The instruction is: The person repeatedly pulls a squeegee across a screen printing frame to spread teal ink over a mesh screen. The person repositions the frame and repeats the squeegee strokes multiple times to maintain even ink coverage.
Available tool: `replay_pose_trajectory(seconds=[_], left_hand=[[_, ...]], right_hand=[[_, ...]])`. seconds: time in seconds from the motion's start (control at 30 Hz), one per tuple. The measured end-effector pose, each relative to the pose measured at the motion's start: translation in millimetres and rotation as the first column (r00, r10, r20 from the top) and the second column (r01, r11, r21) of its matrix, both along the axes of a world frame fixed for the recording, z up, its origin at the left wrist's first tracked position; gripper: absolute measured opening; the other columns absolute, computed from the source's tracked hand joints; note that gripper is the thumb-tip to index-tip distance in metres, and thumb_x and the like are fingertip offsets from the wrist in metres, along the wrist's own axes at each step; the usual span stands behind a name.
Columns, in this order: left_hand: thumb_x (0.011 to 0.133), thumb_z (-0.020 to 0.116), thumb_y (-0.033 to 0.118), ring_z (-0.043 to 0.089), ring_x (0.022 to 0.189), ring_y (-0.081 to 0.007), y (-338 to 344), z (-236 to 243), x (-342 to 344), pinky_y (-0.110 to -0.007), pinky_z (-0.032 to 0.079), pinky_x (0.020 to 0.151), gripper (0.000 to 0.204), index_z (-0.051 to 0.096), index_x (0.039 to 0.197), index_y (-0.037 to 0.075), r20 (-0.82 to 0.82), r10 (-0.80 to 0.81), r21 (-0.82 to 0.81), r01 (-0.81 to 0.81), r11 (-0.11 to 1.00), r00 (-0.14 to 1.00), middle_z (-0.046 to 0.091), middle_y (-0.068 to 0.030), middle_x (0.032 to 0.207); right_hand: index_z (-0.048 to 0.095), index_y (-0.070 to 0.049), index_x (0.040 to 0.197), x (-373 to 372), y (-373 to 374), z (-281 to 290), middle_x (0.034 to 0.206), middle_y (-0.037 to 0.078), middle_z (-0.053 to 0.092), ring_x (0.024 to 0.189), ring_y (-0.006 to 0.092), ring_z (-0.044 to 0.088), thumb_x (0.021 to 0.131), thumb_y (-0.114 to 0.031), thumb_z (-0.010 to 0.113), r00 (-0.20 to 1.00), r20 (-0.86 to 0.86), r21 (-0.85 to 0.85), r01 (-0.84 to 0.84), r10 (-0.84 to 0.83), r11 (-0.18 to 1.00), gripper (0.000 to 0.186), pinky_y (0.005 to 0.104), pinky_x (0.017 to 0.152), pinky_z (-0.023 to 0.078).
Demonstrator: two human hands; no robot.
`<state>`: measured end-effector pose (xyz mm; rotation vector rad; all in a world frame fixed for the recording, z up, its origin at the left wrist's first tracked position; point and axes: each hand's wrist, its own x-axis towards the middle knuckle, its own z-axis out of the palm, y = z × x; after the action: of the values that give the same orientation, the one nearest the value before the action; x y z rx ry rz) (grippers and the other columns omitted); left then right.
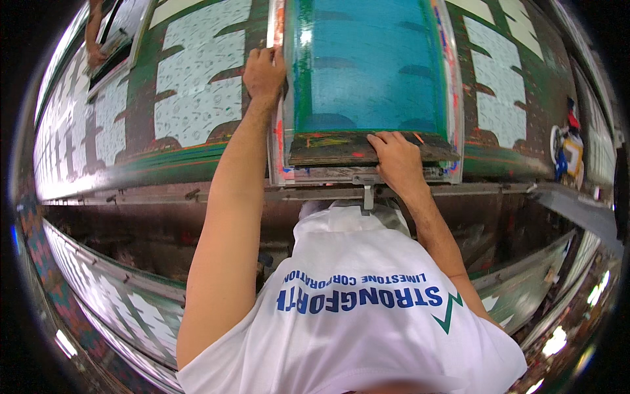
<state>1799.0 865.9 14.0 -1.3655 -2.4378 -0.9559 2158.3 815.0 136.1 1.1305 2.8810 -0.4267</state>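
Note:
A screen-printing frame with blue-green mesh lies on the long table in front of me. My left hand is closed round the frame's left side rail, with the arm stretched forward. At the near end of the mesh, a dark, paint-stained wooden squeegee lies across the frame. My right hand grips the right part of the squeegee, fingers over its top edge. The squeegee's lower edge is hidden.
White printed fabric pieces lie left of the frame, and more pieces lie to its right. A metal bracket sticks out at the table's near edge. Containers stand far right. Another person's hand is beside another frame at upper left.

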Motion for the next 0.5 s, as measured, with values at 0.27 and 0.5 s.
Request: replay_pose_trajectory(seconds=[0.27, 0.5], left_hand=[[0.082, 0.083, 0.047, 0.07, 0.098, -0.0342, -6, 10, 6, -0.046, 0.057, 0.082, 0.048, 0.078, 0.111, 0.009, -0.051, -0.038, -0.03, 0.037, 0.999, 0.998, 0.067, -0.0125, 0.106], [0.084, 0.079, 0.041, 0.069, 0.103, -0.0366, -4, 15, 8, -0.048, 0.056, 0.087, 0.046, 0.075, 0.116, 0.008, -0.001, 0.006, -0.099, -0.006, 0.995, 1.0, 0.067, -0.0158, 0.108]], right_hand=[[0.071, -0.005, 0.127, 9, -1, 4, 0.118, 0.012, 0.073, 0.111, 0.0309, 0.069, 0.07, 0.0, 0.08, 0.999, -0.032, -0.015, -0.008, 0.008, 1.0, 0.059, 0.0424, 0.09, 0.059], [0.066, -0.003, 0.13, 33, -25, -12, 0.124, 0.014, 0.067, 0.117, 0.0344, 0.065, 0.068, -0.004, 0.081, 0.992, -0.099, -0.017, -0.079, 0.077, 0.997, 0.064, 0.042, 0.097, 0.057]])
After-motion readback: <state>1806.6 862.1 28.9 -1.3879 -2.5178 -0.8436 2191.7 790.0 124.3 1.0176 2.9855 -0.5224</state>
